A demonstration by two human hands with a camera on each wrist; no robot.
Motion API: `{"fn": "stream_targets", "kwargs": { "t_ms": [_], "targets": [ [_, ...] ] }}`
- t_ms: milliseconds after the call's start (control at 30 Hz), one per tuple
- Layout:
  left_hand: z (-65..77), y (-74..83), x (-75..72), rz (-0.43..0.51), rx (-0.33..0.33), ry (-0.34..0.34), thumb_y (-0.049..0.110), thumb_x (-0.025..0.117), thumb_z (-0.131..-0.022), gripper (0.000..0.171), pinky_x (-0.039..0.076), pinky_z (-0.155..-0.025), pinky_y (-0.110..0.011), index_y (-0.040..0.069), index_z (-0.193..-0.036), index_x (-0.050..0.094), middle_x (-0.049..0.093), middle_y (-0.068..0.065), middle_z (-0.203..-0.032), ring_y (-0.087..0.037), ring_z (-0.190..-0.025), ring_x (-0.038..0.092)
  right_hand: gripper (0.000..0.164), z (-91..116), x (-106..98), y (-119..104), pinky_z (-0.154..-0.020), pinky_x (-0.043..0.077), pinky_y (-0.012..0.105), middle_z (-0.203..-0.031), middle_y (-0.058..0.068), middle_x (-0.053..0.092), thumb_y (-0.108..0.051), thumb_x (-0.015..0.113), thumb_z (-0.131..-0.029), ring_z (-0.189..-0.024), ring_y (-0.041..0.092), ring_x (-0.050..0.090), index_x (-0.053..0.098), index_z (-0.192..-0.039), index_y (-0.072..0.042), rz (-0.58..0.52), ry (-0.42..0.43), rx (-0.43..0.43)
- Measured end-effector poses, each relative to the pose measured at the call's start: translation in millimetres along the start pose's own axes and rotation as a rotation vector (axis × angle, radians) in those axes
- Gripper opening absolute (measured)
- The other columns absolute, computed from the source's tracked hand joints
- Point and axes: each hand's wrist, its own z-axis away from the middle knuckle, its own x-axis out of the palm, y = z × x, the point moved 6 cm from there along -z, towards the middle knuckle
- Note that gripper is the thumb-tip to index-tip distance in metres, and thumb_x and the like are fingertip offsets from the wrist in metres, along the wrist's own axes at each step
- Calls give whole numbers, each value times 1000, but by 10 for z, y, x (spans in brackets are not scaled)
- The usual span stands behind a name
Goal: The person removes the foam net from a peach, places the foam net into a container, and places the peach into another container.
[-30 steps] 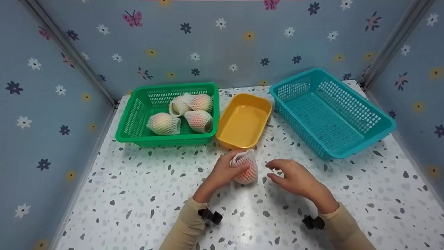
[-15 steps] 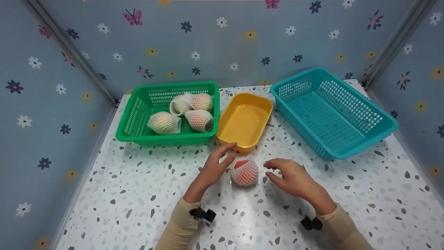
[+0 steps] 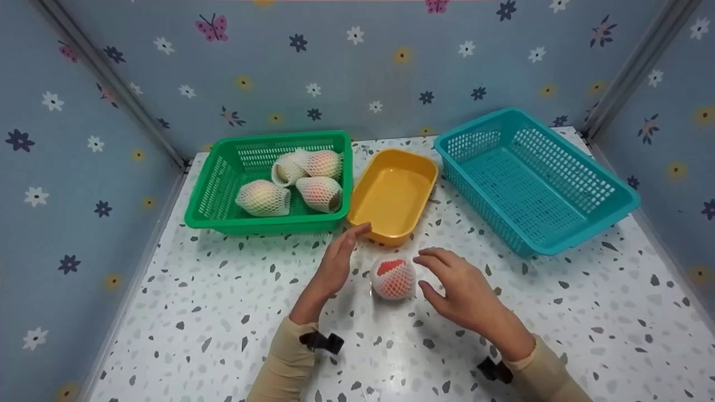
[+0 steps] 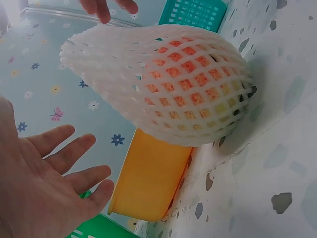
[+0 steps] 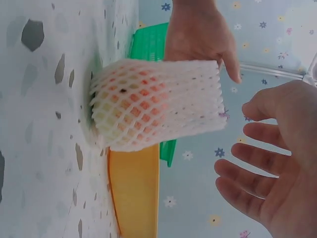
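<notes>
A red and yellowish round fruit (image 3: 394,280) in a white foam net sleeve stands on the speckled table, with the sleeve's loose end upward. To its left, my left hand (image 3: 332,267) is open and apart from it, fingers extended near the yellow tray. My right hand (image 3: 466,290) is open on the other side, fingers slightly bent, close to the sleeve but not gripping it. Both wrist views show the netted fruit (image 4: 193,89) with no fingers around it. In the right wrist view, the sleeve's open end (image 5: 198,96) points toward my right palm.
A green basket (image 3: 262,226) at the back left holds several netted fruits (image 3: 263,198). Beside it stands a yellow tray (image 3: 391,195) with nothing in it. A teal basket (image 3: 536,195), bare inside, sits at the back right. Patterned walls (image 3: 357,72) enclose the table.
My left hand has let go of the netted fruit and drawn away to the left. The fruit now stands by itself. My right hand has moved slightly left, nearer to it.
</notes>
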Motion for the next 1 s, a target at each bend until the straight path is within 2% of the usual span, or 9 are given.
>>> {"fn": "stream_targets", "kwargs": {
  "t_ms": [167, 400, 600, 800, 1000],
  "targets": [
    [-10, 58, -27, -25, -3, 9, 15, 12, -99, 44, 24, -99, -44, -2, -131, 37, 42, -17, -130, -24, -122, 34, 45, -30, 53, -35, -84, 42, 30, -118, 1, 49, -22, 63, -77, -108, 11, 44, 52, -120, -14, 19, 2, -13],
    [-56, -292, -63, -24, -8, 29, 40, 9, -97, 56, 26, -98, -42, 10, -132, 40, 45, -6, -129, -15, -120, 37, 63, -102, 174, -152, -89, 38, 31, -134, -1, 35, -21, 67, -75, -115, 13, 37, 40, -132, -26, 47, -64, -53],
    [-66, -303, -57, -4, -22, 32, 45, 11, -95, 58, 26, -98, -45, 9, -132, 40, 45, -7, -129, -17, -119, 38, 64, -163, 253, -245, -89, 38, 35, -134, -2, 36, -17, 71, -72, -116, 15, 36, 44, -129, -24, 46, -85, -112],
    [-78, -289, -50, 36, -9, 24, 39, 10, -97, 56, 27, -96, -48, 6, -132, 39, 45, -13, -128, -24, -119, 39, 63, -186, 290, -247, -92, 35, 39, -132, 3, 40, -12, 74, -66, -119, 23, 35, 49, -124, -20, 71, -41, -152],
    [-89, -306, -34, 63, -6, 9, 27, 9, -99, 50, 29, -94, -51, 4, -131, 39, 45, -16, -127, -33, -118, 38, 64, -175, 316, -223, -95, 31, 39, -133, 2, 39, -9, 75, -65, -122, 24, 31, 51, -123, -17, 66, -24, -165]
  ]
}}
